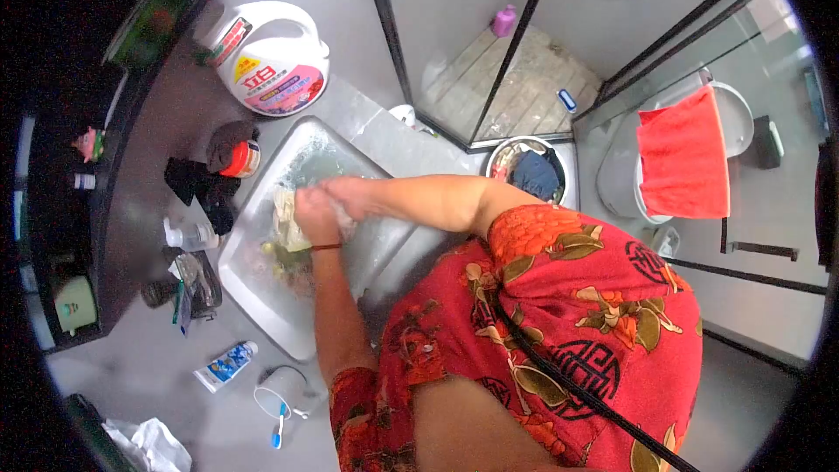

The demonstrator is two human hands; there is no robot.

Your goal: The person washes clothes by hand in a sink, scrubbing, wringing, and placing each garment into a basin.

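Both my hands are together over a white sink (240, 258) with water in it. My left hand (315, 215), a dark band at its wrist, is closed on a wet cream cloth (286, 222). Pressed close beside it, my right hand (348, 196) is closed too, with pale cloth bunched beneath it. The fingers of both hands are partly hidden. In the sink below the cloth lies something yellowish-green and brown, too blurred to name.
Around the sink stand a large detergent jug (275, 61), a jar with an orange label (242, 159), a clear bottle (190, 234), a toothpaste tube (227, 366) and a cup (278, 392) with a toothbrush (279, 426). A basin of clothes (535, 173) and a toilet with a red towel (686, 157) are behind.
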